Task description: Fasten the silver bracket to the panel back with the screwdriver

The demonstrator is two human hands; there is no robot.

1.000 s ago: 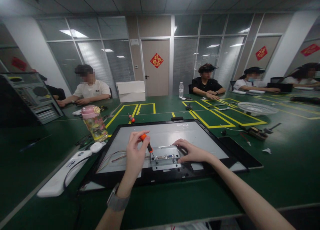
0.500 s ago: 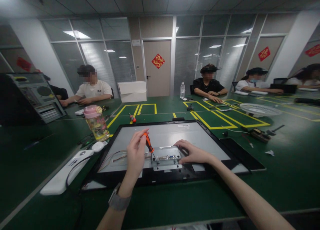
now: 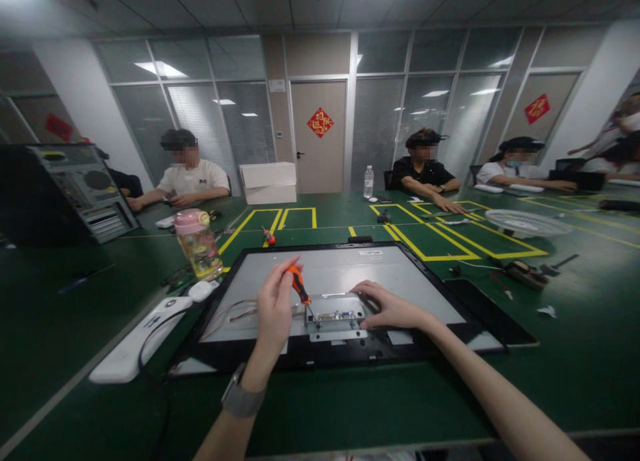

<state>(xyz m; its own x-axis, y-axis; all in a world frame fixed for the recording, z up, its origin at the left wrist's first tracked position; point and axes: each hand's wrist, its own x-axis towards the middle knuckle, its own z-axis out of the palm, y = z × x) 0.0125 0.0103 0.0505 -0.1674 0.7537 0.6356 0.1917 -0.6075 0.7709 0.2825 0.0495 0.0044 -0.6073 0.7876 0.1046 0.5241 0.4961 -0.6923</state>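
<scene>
My left hand point(image 3: 276, 297) grips an orange-and-black screwdriver point(image 3: 300, 285), tilted with its tip down at the left part of a metal bracket point(image 3: 336, 307). Along the bracket's face run several connector ports. My right hand point(image 3: 383, 305) rests with curved fingers on the bracket's right end, thumb at its front corner and fingers over the back edge. Beneath both hands lies a flat display panel point(image 3: 420, 284) with a grey metal back and a black frame. Thin wires point(image 3: 227, 314) spread over the panel left of the bracket. The screwdriver's exact contact point is too small to make out.
Left of the panel are a white power strip point(image 3: 135, 344), a pink-lidded bottle point(image 3: 197, 244) and an open computer case point(image 3: 75, 194). Behind it lies a red screwdriver point(image 3: 269, 236). A black slab point(image 3: 490, 311) sits at the right. Several people sit across the green table point(image 3: 575, 367).
The whole view has shifted slightly, so the scene sits a little further right. Both hands keep their places on the screwdriver and bracket. Another person has come into view at the far right.
</scene>
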